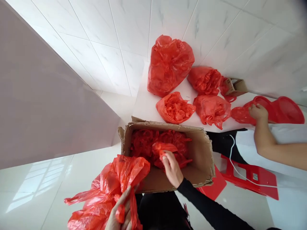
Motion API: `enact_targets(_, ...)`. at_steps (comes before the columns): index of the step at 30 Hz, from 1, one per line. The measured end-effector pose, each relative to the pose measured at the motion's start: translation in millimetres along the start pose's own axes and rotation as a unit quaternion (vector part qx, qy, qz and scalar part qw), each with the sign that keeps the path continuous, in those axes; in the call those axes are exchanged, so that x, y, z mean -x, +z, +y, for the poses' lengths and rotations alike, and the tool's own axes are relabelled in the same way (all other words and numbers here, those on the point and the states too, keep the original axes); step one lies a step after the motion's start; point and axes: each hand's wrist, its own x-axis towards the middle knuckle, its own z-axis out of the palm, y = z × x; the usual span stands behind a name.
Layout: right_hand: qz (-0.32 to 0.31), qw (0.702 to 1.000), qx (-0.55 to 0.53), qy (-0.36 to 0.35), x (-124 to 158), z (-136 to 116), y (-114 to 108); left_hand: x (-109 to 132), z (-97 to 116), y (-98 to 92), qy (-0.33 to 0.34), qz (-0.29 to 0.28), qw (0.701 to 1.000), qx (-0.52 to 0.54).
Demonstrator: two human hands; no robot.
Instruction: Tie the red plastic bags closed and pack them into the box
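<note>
Left hand (122, 212) grips a bunch of red plastic bags (108, 182) beside the cardboard box (201, 156), long from left to right, while the right hand (172, 168), nearer its middle, pinches another bag (166, 147) inside.

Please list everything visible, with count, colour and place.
Wall: one, white, top
Table: one, white, against wall
Large box: one, brown, centre
Loose bags: uncountable, red, in large box
Bag bundle: one, red, lower left
Bunched bags: four, red, on table
Small box: one, brown, on table
Rounded things: several, red, table's right end
Stool-like plastic: count unclear, red, floor right
Cable: one, white, right
Floor: one, pale, below
Panel: one, grey, left
Co-worker's hand: one, right, by rounded things
Lap: one, black, bottom
Left hand: one, bare, gripping bag bundle
Right hand: one, bare, above large box, grip on red plastic
</note>
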Motion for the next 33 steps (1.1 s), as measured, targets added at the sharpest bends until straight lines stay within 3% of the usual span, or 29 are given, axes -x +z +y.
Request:
enact_targets(3, -0.103, 0.987, -0.013, -0.124, 28.9, -58.4, 1.7, -3.5, -11.7, 17.2, -0.013, -0.052, 0.999, -0.003)
enact_targets(5, -0.155, 0.971, -0.006, -0.184, 48.2, -83.9, 2.8, -5.8, -14.7, 25.3, -0.024, -0.045, 0.999, -0.01)
enact_targets(7, -0.187, 0.959, 0.005, -0.21, 63.1, -96.2, -0.3, -7.0, -12.1, 30.1, -0.045, -0.018, 0.999, -0.016)
enact_targets(9, -0.221, 0.947, -0.003, -0.231, 69.9, -95.1, -7.4, -5.6, -6.4, 31.0, -0.024, 0.006, 1.0, -0.017)
enact_targets(11, -0.246, 0.943, -0.014, -0.224, 64.4, -80.4, -12.6, -1.2, -1.5, 27.9, 0.049, 0.001, 0.999, -0.015)
enact_targets(13, -0.219, 0.966, 0.019, -0.136, 44.4, -52.4, -8.8, 5.4, 0.0, 21.7, 0.116, -0.006, 0.993, -0.031)
enact_targets(14, -0.191, 0.977, 0.077, -0.047, 29.3, -34.0, -2.2, 9.0, -0.6, 17.9, 0.131, -0.006, 0.991, -0.04)
enact_targets(17, -0.137, 0.973, 0.158, 0.093, -25.7, 30.3, 31.3, 18.1, -5.0, 6.9, 0.135, 0.034, 0.989, -0.051)
enact_targets(20, -0.155, 0.949, 0.197, 0.19, -69.5, 88.1, 66.9, 22.6, -7.6, 0.5, 0.131, 0.031, 0.99, -0.035)
enact_targets(22, -0.181, 0.935, 0.202, 0.231, -81.9, 114.6, 81.8, 23.3, -6.2, -0.7, 0.105, 0.008, 0.994, -0.009)
enact_targets(25, -0.219, 0.923, 0.191, 0.254, -79.3, 138.0, 86.7, 22.2, -1.1, -0.9, 0.051, 0.029, 0.997, 0.044)
enact_targets(29, -0.23, 0.92, 0.179, 0.26, -65.3, 153.6, 76.6, 17.3, 2.8, -1.3, 0.03, 0.084, 0.992, 0.087)
enact_targets(33, -0.231, 0.917, 0.172, 0.274, -65.5, 160.0, 76.7, 11.4, 2.7, -2.0, -0.003, 0.063, 0.991, 0.116)
